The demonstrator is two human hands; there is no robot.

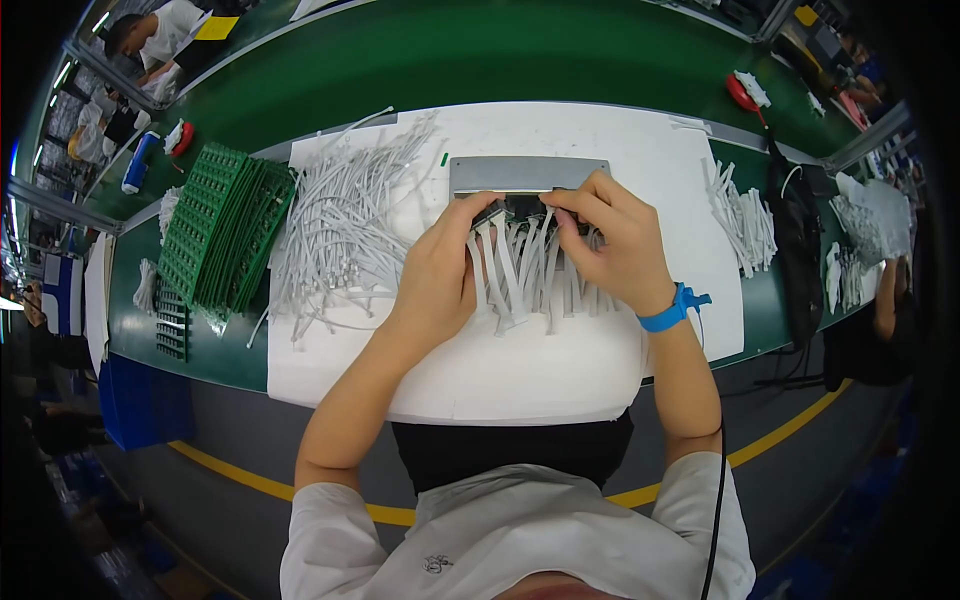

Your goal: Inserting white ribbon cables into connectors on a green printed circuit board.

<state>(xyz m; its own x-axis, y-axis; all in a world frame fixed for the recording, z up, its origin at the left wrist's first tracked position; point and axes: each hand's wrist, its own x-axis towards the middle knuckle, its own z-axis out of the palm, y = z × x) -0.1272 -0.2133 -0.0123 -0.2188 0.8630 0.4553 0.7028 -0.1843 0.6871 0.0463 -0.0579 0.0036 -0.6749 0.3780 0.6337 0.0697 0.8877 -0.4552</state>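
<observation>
A dark strip that looks like a circuit board panel lies against the front of a grey metal fixture. Several white flat cables hang from it toward me onto the white sheet. My left hand is closed at the strip's left end, thumb and fingers gripping its edge. Thumb and index finger of my right hand are pinched together at the strip's right part, on the upper end of a white cable. The fingertips partly hide the contact points.
Left of the hands spreads a large heap of loose white cables. Beyond it stand stacked green circuit board panels. Another cable bundle lies at the right edge of the white sheet. A blue wrist strap circles my right wrist.
</observation>
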